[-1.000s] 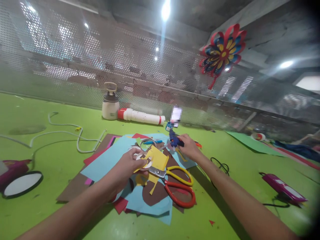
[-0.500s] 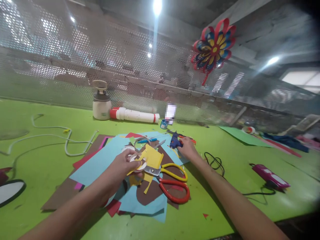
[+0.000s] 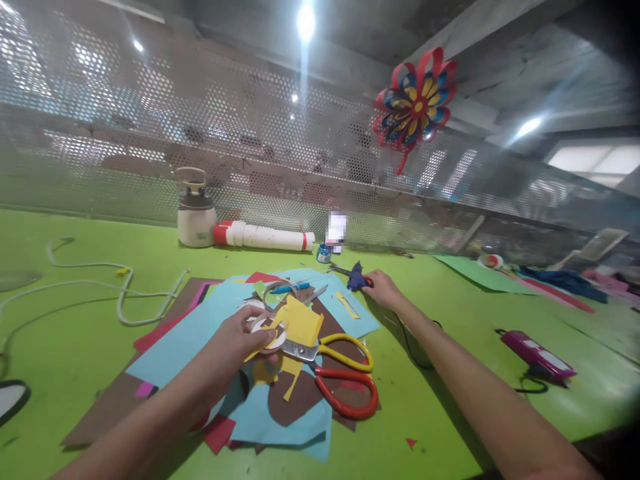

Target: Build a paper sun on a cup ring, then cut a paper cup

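Observation:
My left hand (image 3: pixel 237 339) holds a white tape ring (image 3: pixel 265 333) together with a piece of yellow paper (image 3: pixel 299 321) above a pile of coloured paper sheets (image 3: pixel 200 323). My right hand (image 3: pixel 384 289) reaches far across the table and grips a blue glue gun (image 3: pixel 356 278) lying at the far edge of the pile. Scissors with yellow and red handles (image 3: pixel 345 373) lie on the paper between my two arms.
A green table (image 3: pixel 75 333) carries a white cable (image 3: pixel 100 287), a cream bottle (image 3: pixel 195 210), a white tube with red ends (image 3: pixel 263 235), a pink device (image 3: pixel 537 353) with a black cord, and green paper (image 3: pixel 475 270). A perforated metal screen (image 3: pixel 150 133) backs the table; a paper flower (image 3: pixel 415 107) hangs on it.
My right hand has moved the glue gun off the paper pile toward the far right. The left hand keeps the tape ring and yellow paper. The view has shifted slightly.

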Available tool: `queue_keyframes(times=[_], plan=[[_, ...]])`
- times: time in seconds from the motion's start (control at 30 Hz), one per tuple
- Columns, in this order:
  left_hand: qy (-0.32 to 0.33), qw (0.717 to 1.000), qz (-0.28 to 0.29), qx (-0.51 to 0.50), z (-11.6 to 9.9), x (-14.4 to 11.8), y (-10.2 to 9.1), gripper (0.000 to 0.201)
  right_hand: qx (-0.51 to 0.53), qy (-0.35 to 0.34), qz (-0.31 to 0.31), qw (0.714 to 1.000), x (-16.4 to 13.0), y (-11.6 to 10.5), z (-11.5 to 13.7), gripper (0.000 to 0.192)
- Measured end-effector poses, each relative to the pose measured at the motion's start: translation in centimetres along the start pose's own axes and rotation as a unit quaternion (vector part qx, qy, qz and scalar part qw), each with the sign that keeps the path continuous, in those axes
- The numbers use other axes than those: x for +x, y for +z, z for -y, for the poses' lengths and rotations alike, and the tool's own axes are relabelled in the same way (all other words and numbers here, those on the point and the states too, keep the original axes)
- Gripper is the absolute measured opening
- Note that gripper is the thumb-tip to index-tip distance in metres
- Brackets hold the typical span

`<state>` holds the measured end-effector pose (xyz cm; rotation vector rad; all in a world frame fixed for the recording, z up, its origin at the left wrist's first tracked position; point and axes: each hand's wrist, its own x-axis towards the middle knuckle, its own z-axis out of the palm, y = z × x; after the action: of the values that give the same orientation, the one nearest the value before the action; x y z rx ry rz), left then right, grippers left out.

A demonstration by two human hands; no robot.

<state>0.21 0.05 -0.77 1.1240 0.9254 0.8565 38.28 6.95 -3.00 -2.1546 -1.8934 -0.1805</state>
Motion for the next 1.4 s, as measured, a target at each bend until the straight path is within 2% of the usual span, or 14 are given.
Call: queue_keyframes(times=[0.13, 0.33, 0.47, 0.63, 0.8, 0.93, 1.03, 1.2, 1.4], plan=[[0.004, 1.0, 0.012, -0.001, 0.4, 0.2, -0.1, 0.034, 0.015, -0.018, -0.028, 0.999, -0.7, 0.2, -0.2, 0.03], [0.005, 1.0, 0.024, -0.004, 0.6, 0.1, 0.0, 0.034, 0.05, -0.015, -0.104, 0.993, -1.0, -1.7, 1.4, 0.028], [0.002, 1.0, 0.027, -0.006, 0.5, 0.1, 0.1, 0.034, 0.096, -0.047, -0.138, 0.985, -2.7, -3.1, 4.7, 0.022], [-0.004, 1.0, 0.024, -0.012, 0.7, 0.0, 0.3, 0.034, 0.173, -0.132, -0.15, 0.965, -5.4, -5.1, 10.2, 0.015], [0.017, 0.999, 0.029, -0.038, 0.5, -0.2, 0.5, 0.034, 0.227, -0.205, -0.117, 0.945, -4.5, -6.4, 15.2, 0.012], [0.038, 0.996, 0.044, -0.065, -0.1, -0.3, 0.3, 0.037, 0.262, -0.225, -0.101, 0.933, -3.8, -6.8, 17.9, 0.014], [0.04, 0.996, 0.041, -0.074, -0.6, -0.5, 0.1, 0.036, 0.299, -0.222, -0.081, 0.924, -5.3, -7.2, 18.5, 0.015], [0.028, 0.997, 0.045, -0.062, -1.1, -1.1, 0.3, 0.03, 0.342, -0.201, -0.042, 0.917, -8.8, -8.0, 17.6, 0.015], [0.005, 0.999, 0.039, -0.019, -1.1, -1.6, 1.1, 0.034, 0.391, -0.175, -0.01, 0.904, -11.0, -7.4, 17.0, 0.016]])
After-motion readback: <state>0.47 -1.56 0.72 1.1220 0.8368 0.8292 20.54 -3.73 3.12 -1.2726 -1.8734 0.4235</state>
